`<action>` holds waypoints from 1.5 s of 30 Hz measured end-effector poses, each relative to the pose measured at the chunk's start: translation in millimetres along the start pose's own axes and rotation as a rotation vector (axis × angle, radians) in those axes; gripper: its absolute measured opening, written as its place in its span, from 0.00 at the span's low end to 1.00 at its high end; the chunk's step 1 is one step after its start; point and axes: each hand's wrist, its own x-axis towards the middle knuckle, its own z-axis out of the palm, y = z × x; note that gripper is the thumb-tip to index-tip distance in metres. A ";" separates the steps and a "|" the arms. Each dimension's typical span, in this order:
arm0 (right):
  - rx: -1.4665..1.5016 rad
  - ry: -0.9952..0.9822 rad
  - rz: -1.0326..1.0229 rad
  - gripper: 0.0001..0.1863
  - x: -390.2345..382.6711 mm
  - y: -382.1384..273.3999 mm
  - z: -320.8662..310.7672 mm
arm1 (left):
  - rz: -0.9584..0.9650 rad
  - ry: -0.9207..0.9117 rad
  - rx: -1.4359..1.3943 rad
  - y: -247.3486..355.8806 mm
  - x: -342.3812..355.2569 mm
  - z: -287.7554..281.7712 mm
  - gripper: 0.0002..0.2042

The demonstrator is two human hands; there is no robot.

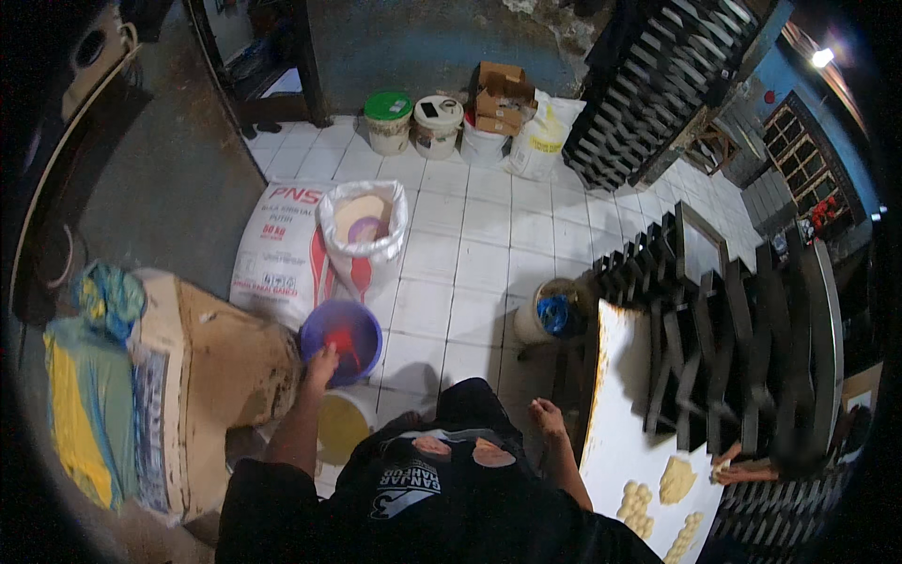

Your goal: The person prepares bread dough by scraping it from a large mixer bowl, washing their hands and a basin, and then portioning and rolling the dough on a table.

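Observation:
My left hand (322, 364) is closed at the near left rim of a purple plastic bucket (374, 332). A red plastic piece (345, 344), its kind unclear, lies inside the bucket, just beyond my fingers. The bucket is in front of a large white sack. To the right of my body hangs my right hand (548, 415), its fingers curled in with nothing visible in them. It is apart from the white worktable (606, 414) beside it.
An open sack (338, 226) and a full sack (282, 244) stand ahead. Cardboard (216, 376) is at left, a bin (531, 324) at right. Dough balls (636, 512) and a dough lump (676, 479) lie near another person's hands (738, 470). Stacked dark trays (714, 357) cover the table's far side.

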 end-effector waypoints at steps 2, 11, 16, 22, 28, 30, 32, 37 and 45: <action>-0.106 0.083 0.062 0.27 33.2 -8.7 -23.6 | 0.300 0.066 -0.176 144.2 37.6 59.6 0.18; -0.033 -0.234 0.308 0.22 294.2 -47.6 -115.2 | 0.538 0.024 0.075 383.4 182.4 150.7 0.19; 0.157 -0.451 0.225 0.21 529.7 -248.4 -149.6 | 0.329 0.209 -0.386 248.4 299.2 125.8 0.16; 0.129 -0.265 0.001 0.25 714.3 -496.1 -117.5 | 0.107 0.387 -0.021 245.6 364.3 114.4 0.10; 0.073 -0.466 -0.020 0.24 852.1 -622.7 -30.0 | 0.093 0.388 -0.455 371.1 470.7 78.1 0.16; -0.130 -0.406 0.168 0.24 884.3 -643.2 0.6 | 0.072 0.493 -0.241 438.2 508.7 72.4 0.17; -0.198 -0.482 0.245 0.22 910.7 -669.1 54.3 | 0.148 0.511 -0.102 455.0 524.0 38.1 0.19; -0.301 -0.620 0.390 0.18 1057.1 -693.4 69.7 | 0.190 0.487 -0.356 618.1 602.6 -23.3 0.22; -0.461 -1.001 0.264 0.20 1213.0 -886.4 366.9 | -0.030 0.948 -0.925 509.5 644.5 -37.0 0.21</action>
